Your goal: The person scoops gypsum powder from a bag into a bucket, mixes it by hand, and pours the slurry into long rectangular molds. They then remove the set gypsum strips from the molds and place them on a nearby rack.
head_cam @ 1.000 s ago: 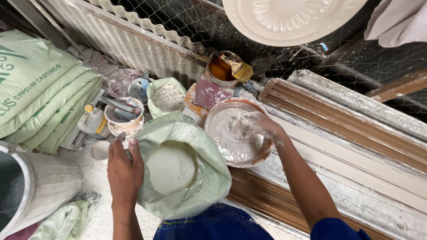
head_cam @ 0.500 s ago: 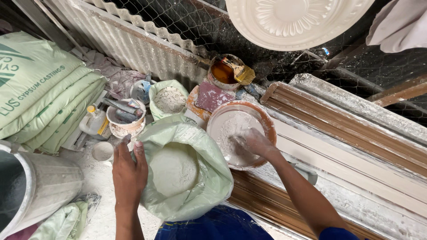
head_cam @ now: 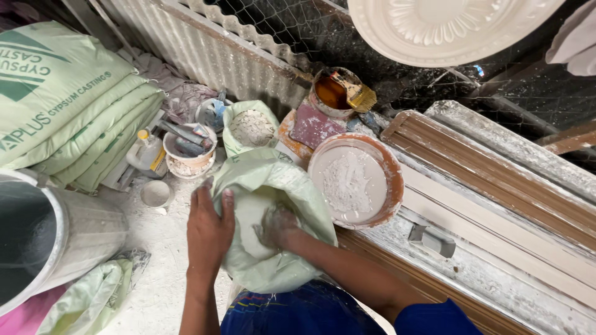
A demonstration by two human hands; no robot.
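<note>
A pale green sack [head_cam: 292, 186] of white powder stands open in front of me. My left hand [head_cam: 208, 224] grips the sack's left rim and holds it open. My right hand [head_cam: 277, 227], dusted white, is down inside the sack on the powder; its fingers are curled and I cannot tell how much powder they hold. Just right of the sack an orange bowl [head_cam: 391, 180] sits on a ledge, filled with white liquid and a heap of dry powder.
Stacked green gypsum bags [head_cam: 68, 105] lie at left. A grey bucket [head_cam: 68, 242] stands at lower left. A cup of tools [head_cam: 189, 149], a second open sack [head_cam: 248, 127], a tub with a brush [head_cam: 338, 92] and wooden moulding strips [head_cam: 496, 186] surround the spot. A white plaster rosette [head_cam: 447, 25] hangs above.
My right hand has left the orange bowl and moved left and down into the sack. My left hand has stayed on the sack's rim.
</note>
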